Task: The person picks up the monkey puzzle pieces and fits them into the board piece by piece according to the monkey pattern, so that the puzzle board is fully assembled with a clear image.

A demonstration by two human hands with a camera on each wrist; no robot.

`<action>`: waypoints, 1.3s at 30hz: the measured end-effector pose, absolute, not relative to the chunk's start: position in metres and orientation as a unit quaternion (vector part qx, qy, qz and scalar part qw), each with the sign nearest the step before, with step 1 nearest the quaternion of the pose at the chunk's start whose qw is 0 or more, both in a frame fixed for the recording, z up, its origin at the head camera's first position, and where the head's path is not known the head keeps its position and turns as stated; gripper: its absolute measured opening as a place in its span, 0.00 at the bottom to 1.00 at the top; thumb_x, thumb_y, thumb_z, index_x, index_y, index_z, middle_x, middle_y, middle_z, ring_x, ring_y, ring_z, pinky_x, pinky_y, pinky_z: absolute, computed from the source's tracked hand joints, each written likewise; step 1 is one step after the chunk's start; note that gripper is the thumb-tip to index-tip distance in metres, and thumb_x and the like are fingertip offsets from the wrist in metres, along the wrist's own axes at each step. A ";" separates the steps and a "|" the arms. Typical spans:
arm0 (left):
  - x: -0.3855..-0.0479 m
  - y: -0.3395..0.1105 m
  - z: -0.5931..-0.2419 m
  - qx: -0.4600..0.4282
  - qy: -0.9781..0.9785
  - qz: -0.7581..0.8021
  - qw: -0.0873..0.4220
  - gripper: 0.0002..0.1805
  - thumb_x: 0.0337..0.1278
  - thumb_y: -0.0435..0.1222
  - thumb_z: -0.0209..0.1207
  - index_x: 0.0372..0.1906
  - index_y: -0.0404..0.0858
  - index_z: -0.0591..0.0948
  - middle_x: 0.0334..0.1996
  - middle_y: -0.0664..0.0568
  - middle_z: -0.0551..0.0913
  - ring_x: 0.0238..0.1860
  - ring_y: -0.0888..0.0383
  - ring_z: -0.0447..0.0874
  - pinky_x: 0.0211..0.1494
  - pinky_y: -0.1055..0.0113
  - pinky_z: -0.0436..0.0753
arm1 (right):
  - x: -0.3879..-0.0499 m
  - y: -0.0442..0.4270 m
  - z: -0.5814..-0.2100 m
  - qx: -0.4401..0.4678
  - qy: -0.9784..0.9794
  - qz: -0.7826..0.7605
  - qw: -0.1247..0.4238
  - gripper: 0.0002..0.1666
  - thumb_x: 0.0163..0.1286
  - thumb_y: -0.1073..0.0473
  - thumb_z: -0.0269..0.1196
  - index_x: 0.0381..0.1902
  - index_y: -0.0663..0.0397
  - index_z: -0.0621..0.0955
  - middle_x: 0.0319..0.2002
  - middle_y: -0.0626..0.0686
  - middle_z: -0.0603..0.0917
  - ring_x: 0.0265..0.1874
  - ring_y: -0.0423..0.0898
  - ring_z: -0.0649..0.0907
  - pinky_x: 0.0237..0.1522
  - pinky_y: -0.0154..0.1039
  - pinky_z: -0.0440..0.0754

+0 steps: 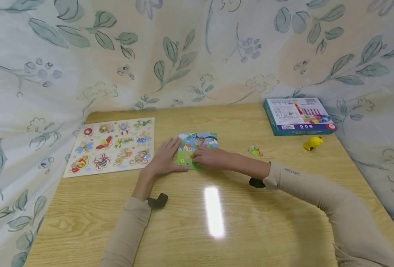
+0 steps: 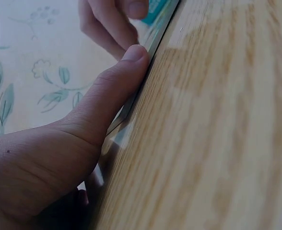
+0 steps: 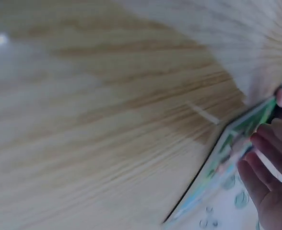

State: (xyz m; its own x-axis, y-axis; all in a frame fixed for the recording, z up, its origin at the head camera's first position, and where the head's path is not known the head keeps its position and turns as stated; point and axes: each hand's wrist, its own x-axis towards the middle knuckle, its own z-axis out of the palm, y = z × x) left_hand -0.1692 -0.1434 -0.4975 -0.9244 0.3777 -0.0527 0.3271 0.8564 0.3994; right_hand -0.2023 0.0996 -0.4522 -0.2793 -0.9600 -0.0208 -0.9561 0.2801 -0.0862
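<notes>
A small square picture puzzle (image 1: 187, 163), showing a house, a branch and a brown animal, lies flat on the table. My left hand (image 1: 164, 157) rests at its left side with the fingers stretched forward; the thumb (image 2: 112, 86) lies straight along the near edge. Over the middle of the puzzle, my right hand (image 1: 210, 157) touches the picture with loosely bent fingers (image 3: 261, 177) and hides part of it. No held piece shows between those fingers. A loose puzzle piece (image 1: 255, 150), green with red, lies right of the puzzle, beyond my right forearm.
A board of insect pictures (image 1: 111, 145) lies at the left. At the back right corner stands a flat blue and white box (image 1: 298, 115), with a yellow toy (image 1: 313, 142) in front of it. A flowered curtain (image 1: 183, 55) hangs behind the wooden table (image 1: 183, 230).
</notes>
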 end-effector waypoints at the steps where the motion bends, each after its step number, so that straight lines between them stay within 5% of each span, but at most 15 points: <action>1: -0.170 -0.143 -0.498 0.185 0.961 0.192 0.066 0.65 0.45 0.66 0.64 0.77 0.36 0.45 0.79 0.47 0.41 0.79 0.43 0.36 0.81 0.48 0.41 | -0.202 0.104 -0.451 -0.598 0.800 -0.034 0.027 0.16 0.74 0.60 0.55 0.55 0.57 0.81 0.56 0.53 0.81 0.60 0.54 0.78 0.58 0.42 0.82; 18: -0.170 -0.144 -0.495 0.185 0.960 0.200 0.059 0.65 0.44 0.66 0.64 0.77 0.36 0.46 0.79 0.45 0.42 0.79 0.41 0.37 0.81 0.45 0.42 | -0.213 0.272 -0.443 -0.315 0.941 -0.113 0.057 0.37 0.63 0.52 0.68 0.65 0.65 0.72 0.59 0.65 0.76 0.58 0.61 0.76 0.56 0.59 0.79; 29: -0.165 -0.144 -0.500 0.179 0.961 0.199 0.067 0.65 0.43 0.67 0.63 0.78 0.37 0.45 0.79 0.47 0.41 0.79 0.42 0.37 0.81 0.46 0.42 | -0.215 0.276 -0.457 -0.254 0.960 -0.097 0.068 0.39 0.61 0.44 0.68 0.60 0.68 0.75 0.51 0.65 0.79 0.48 0.57 0.79 0.48 0.54 0.83; 39: -0.166 -0.145 -0.499 0.191 0.958 0.205 0.057 0.64 0.45 0.66 0.64 0.78 0.37 0.46 0.79 0.46 0.42 0.79 0.42 0.37 0.80 0.45 0.42 | -0.221 0.267 -0.458 -0.263 0.957 -0.103 0.068 0.26 0.63 0.43 0.66 0.46 0.60 0.81 0.39 0.55 0.79 0.33 0.46 0.77 0.32 0.40 0.80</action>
State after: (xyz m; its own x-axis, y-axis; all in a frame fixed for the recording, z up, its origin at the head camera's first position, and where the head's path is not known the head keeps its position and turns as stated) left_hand -0.1663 -0.1454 -0.4993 -0.9208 0.3886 -0.0318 0.3416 0.8434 0.4147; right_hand -0.2209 0.2672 -0.4582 -0.8528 -0.5167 -0.0762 -0.4887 0.8408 -0.2328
